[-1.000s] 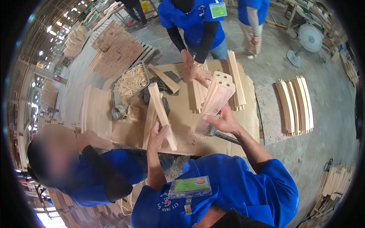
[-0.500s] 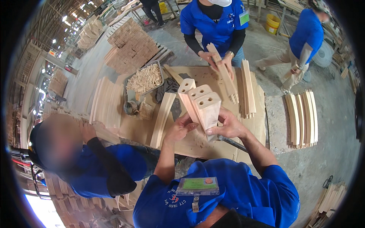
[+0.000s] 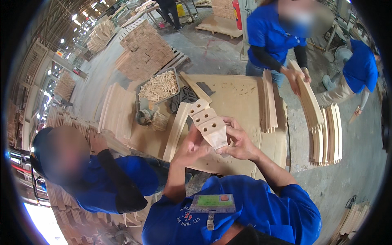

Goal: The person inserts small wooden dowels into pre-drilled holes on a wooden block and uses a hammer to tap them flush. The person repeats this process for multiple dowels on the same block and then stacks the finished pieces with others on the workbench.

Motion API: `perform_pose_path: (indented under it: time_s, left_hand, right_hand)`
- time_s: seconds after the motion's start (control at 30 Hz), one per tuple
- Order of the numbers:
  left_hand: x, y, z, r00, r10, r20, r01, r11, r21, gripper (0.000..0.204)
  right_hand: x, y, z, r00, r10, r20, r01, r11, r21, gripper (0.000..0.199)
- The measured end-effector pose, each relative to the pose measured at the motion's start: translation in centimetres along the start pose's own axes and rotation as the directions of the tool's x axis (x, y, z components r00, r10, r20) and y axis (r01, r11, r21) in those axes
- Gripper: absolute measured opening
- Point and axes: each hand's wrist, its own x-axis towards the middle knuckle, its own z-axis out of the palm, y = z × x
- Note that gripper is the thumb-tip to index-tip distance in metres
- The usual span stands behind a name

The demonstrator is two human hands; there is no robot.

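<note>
Three pale wooden slats, each with two drilled holes in its end, are bundled between my hands, their holed ends tilted up toward me. My left hand grips them from the left side; my right hand closes round the right side, thumb near the lower edge. Left of the bundle, more slats lie on the cardboard-covered table. Behind them stands a grey tray of wooden dowels, with a dark cloth beside it.
Another stack of slats lies at the table's right. Across from me a co-worker holds slats above a floor stack. To my left sits another person. A small pot stands below the tray.
The bundle in my hands has lowered and tipped, its holed ends now drawn together. The co-worker across has moved right with slats, from over the table to the floor stack.
</note>
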Motion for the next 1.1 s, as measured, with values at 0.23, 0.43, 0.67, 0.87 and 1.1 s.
perform_pose_path:
  time_s: [0.23, 0.43, 0.67, 0.87, 1.1]
  left_hand:
    - [-0.4, -1.3, 2.4, 0.847, 0.332, -0.416, -0.204, 0.925, 0.321, 0.084]
    - [-3.2, -2.8, -1.3, 0.783, 0.422, -0.457, -0.156, 0.844, 0.513, 0.077]
    - [-5.2, -4.4, -4.0, 0.77, 0.316, -0.554, -0.1, 0.918, 0.384, 0.079]
    - [-5.3, -6.4, -6.9, 0.782, 0.327, -0.531, -0.003, 0.854, 0.521, 0.087]
    - [-5.9, -5.2, -8.5, 0.749, -0.061, -0.66, 0.133, 0.989, 0.058, 0.094]
  right_hand:
    - [1.9, 0.9, 5.8, 0.987, -0.134, -0.086, 0.111, 0.967, -0.229, 0.082]
    - [4.0, 1.9, 6.4, 0.986, -0.029, 0.164, 0.066, 0.973, -0.222, 0.076]
    - [7.3, 10.7, 4.0, 0.812, 0.481, 0.33, -0.435, 0.876, -0.209, 0.06]
    - [20.7, 20.4, 6.4, 0.863, 0.42, 0.281, -0.3, 0.873, -0.383, 0.05]
    - [35.2, 30.2, 16.3, 0.877, 0.43, 0.213, -0.246, 0.784, -0.571, 0.043]
